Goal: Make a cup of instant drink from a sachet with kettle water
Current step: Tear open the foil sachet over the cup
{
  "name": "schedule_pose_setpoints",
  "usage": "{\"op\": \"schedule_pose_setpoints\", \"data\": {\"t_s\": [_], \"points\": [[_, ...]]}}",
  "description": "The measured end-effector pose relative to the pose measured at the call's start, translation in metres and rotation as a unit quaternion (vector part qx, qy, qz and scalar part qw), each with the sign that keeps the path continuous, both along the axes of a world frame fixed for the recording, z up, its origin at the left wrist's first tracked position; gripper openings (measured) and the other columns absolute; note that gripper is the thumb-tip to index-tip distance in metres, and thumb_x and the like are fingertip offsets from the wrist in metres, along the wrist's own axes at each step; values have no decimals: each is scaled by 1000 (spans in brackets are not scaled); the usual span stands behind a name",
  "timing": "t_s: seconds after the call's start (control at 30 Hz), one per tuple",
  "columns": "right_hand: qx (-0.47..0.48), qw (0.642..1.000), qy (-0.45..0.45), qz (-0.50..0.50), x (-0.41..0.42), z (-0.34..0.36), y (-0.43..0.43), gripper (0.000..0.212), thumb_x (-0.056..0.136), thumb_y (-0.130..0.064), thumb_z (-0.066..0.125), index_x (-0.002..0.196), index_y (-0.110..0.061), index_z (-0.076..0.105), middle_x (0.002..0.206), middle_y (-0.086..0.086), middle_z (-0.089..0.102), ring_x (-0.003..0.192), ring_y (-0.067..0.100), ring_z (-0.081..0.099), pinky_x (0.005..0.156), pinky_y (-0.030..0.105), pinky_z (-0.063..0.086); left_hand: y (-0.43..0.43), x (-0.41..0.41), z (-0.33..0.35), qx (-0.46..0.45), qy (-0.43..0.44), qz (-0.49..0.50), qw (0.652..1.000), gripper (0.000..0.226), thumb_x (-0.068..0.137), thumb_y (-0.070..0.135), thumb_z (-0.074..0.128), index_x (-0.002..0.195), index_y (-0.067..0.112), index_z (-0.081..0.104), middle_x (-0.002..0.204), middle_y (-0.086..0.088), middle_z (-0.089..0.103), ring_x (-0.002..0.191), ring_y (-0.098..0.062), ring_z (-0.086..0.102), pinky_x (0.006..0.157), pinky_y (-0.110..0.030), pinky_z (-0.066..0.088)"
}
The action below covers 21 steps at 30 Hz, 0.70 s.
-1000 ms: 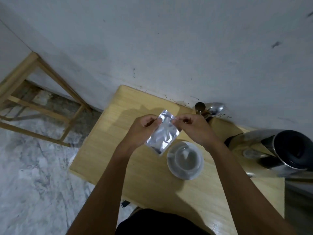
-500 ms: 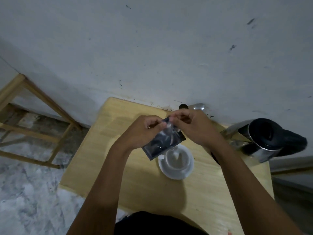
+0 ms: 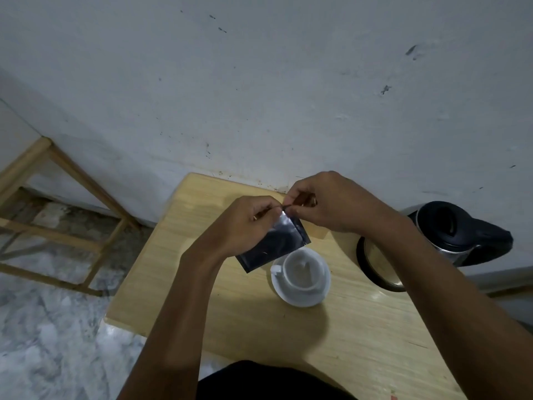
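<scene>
A silver foil sachet (image 3: 274, 243) hangs tilted in the air above the wooden table (image 3: 225, 313). My left hand (image 3: 245, 223) pinches its top left corner. My right hand (image 3: 326, 200) pinches the top edge just beside it, fingers almost touching the left ones. Below and to the right of the sachet a white cup (image 3: 302, 271) stands on a white saucer (image 3: 288, 293); the cup looks empty. A steel kettle with a black lid and handle (image 3: 450, 235) stands at the right, partly behind my right forearm.
The table stands against a white wall (image 3: 259, 82). A wooden frame (image 3: 60, 174) stands on the marble floor (image 3: 52, 327) to the left. The table's left and near edges drop off to the floor.
The sachet has turned from its bright face to a darker one and my hands have closed in on its top edge. The head has tilted, so the table sits lower in view.
</scene>
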State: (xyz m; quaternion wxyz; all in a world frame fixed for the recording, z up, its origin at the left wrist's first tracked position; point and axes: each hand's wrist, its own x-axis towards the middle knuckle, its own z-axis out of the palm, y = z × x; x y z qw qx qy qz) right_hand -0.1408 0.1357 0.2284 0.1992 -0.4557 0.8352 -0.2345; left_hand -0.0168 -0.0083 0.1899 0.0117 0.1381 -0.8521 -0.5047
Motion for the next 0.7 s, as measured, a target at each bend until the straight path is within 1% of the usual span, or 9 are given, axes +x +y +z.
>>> {"op": "schedule_pose_setpoints", "data": {"t_s": [0.07,0.13,0.27,0.4,0.47,0.53,0.57,0.63,0.7], "points": [[-1,1000,0,-2,0,4,-4,7,85,-29,74,90,-25,76,81,-13,72,78,3,66,76,31,56,-1,1,2,-15,4,3,1000,21,97,28,47,89,24,67,81,6,67,73,-3,58,66,-17,45],[-3,1000,-6,-4,0,6,-8,8,84,-27,75,90,-22,77,78,-11,71,76,3,67,75,28,56,-1,1,2,-22,15,8,1000,22,97,26,46,90,22,66,78,3,65,69,-2,54,64,-18,43],[0,1000,-14,-4,2,10,-13,11,84,-26,76,91,-18,78,79,-7,73,71,1,66,68,18,51,-1,1,1,-29,35,16,999,22,96,23,47,88,18,66,68,6,57,62,-3,47,63,-23,41],[-1,1000,-6,4,5,13,-15,12,86,-26,73,90,-16,77,72,-12,67,65,-3,62,61,12,46,0,1,1,-43,43,35,998,22,96,24,48,87,18,66,73,-1,63,65,-13,52,63,-27,43],[1,1000,27,15,9,12,-16,13,89,-28,70,91,-17,76,70,-15,61,64,-3,56,58,13,39,1,2,2,-30,48,48,997,22,96,23,48,87,18,67,69,-1,61,62,-11,51,62,-26,41],[2,997,71,24,12,10,-16,15,91,-30,67,95,-18,75,69,-18,54,62,-1,51,56,15,34,1,3,2,-2,50,61,997,23,96,24,48,86,18,68,72,-8,63,64,-9,51,62,-26,40],[0,996,90,29,13,8,-16,16,92,-30,65,97,-19,75,68,-19,51,62,1,50,57,17,34,1,3,2,11,50,67,996,24,96,25,48,86,17,68,74,-10,64,66,-11,52,63,-27,41],[-9,992,124,40,15,4,-16,17,93,-29,63,99,-20,75,71,-15,52,68,6,51,62,23,36,1,4,3,32,49,77,995,25,96,24,48,84,15,68,71,-8,63,65,-11,51,63,-27,41],[-28,987,149,49,18,0,-15,17,93,-25,62,100,-18,76,75,-8,55,75,11,50,64,26,36,3,4,4,50,46,89,994,25,96,23,48,81,15,67,66,-2,59,62,-9,50,63,-27,40]]}}
